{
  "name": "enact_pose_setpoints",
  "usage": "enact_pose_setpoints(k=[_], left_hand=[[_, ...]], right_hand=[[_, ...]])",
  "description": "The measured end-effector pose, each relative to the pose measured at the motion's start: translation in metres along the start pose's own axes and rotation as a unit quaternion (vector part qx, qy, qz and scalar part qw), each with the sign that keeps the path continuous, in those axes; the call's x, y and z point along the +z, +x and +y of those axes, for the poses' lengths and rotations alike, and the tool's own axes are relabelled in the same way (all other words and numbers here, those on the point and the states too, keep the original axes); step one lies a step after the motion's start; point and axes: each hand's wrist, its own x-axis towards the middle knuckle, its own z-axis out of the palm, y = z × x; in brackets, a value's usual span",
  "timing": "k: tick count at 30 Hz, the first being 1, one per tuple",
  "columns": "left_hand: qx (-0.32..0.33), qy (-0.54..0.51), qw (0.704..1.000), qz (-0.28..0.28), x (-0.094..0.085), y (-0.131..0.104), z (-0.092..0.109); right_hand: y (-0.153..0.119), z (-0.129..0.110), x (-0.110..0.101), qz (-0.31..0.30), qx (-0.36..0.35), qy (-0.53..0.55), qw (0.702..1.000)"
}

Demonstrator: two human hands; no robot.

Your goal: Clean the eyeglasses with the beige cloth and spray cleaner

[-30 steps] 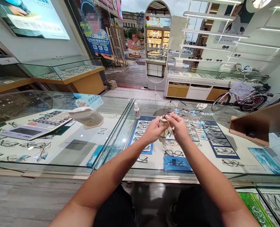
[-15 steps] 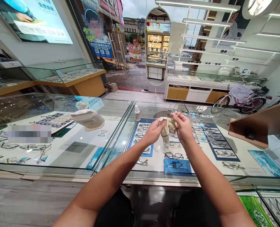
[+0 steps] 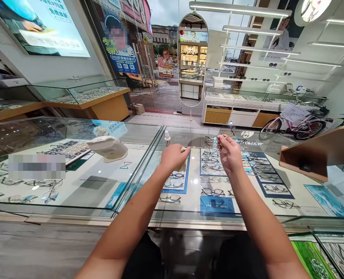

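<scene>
My left hand [image 3: 174, 158] is closed on a beige cloth [image 3: 184, 166], which shows beneath the fingers and between thumb and forefinger. It is over the glass counter, just in front of a small white spray bottle [image 3: 167, 138]. To the right, my right hand [image 3: 229, 151] pinches a pair of glasses [image 3: 228, 128] with a thin frame, whose round outline shows above the fingers. The rest of that frame is hard to separate from the glasses behind it. The cloth and the glasses are apart.
Below the glass of the counter [image 3: 189, 214] lie several spectacle frames [image 3: 213, 192] on trays. A white curved device [image 3: 109, 148] stands to the left, a brown wooden stand [image 3: 302, 164] to the right. Beyond are an oval mirror [image 3: 193, 58] and a pink bicycle [image 3: 296, 122].
My left hand has moved left with the cloth, away from the glasses. My right hand has shifted slightly right and still holds the glasses.
</scene>
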Motion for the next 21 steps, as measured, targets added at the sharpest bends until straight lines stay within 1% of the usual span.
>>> enact_pose_setpoints(k=[1, 3, 8, 10, 13, 15, 17, 21], left_hand=[[-0.016, 0.054, 0.998, -0.023, 0.002, 0.001, -0.001], [-0.041, 0.121, 0.99, -0.057, 0.005, 0.004, -0.004], [-0.076, 0.183, 0.976, -0.085, 0.004, 0.006, -0.008], [-0.071, 0.183, 0.976, -0.09, 0.002, 0.005, -0.008], [-0.038, 0.163, 0.984, -0.061, 0.0, 0.003, -0.009], [-0.026, 0.135, 0.989, -0.049, -0.001, 0.002, -0.014], [-0.04, 0.111, 0.991, -0.063, -0.003, 0.003, -0.022], [-0.072, 0.078, 0.988, -0.113, -0.008, 0.01, -0.041]], right_hand=[[0.0, 0.0, 0.0, 0.0, 0.0, 0.002, 1.0], [0.0, 0.0, 0.0, 0.001, -0.002, 0.004, 1.0], [-0.001, -0.001, -0.001, 0.003, -0.013, 0.008, 1.0], [-0.001, -0.001, -0.001, 0.008, -0.015, 0.009, 1.0], [0.0, -0.001, -0.001, 0.017, -0.018, 0.004, 1.0], [0.001, -0.001, -0.002, 0.025, -0.02, -0.006, 0.999], [0.001, -0.001, -0.002, 0.032, -0.021, -0.014, 0.999], [0.001, -0.002, -0.002, 0.038, -0.025, -0.02, 0.999]])
